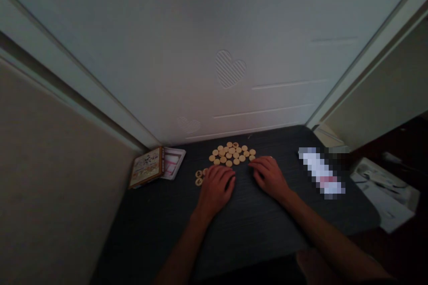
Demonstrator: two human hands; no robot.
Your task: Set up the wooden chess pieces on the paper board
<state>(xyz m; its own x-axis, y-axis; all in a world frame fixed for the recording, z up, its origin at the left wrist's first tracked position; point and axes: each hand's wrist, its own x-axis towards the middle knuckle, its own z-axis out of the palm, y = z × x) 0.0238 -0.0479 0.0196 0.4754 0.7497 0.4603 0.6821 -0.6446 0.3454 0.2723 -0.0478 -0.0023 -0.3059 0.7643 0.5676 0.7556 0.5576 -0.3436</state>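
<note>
Several round pale wooden discs [232, 153] lie in a loose cluster on a dark table [247, 227], close to the white wall. My left hand [216, 185] rests palm down just in front of the cluster, fingers stretched out and slightly curled. Two more discs [199, 177] lie beside its left edge. My right hand [267, 174] lies flat at the cluster's right front, fingers spread and pointing left. Neither hand holds anything I can see.
A small box with a printed lid [146, 167] and a white leaflet [172, 162] lie at the table's back left. A blurred white strip [321, 171] lies at the right. White papers [384, 191] sit beyond the table's right edge.
</note>
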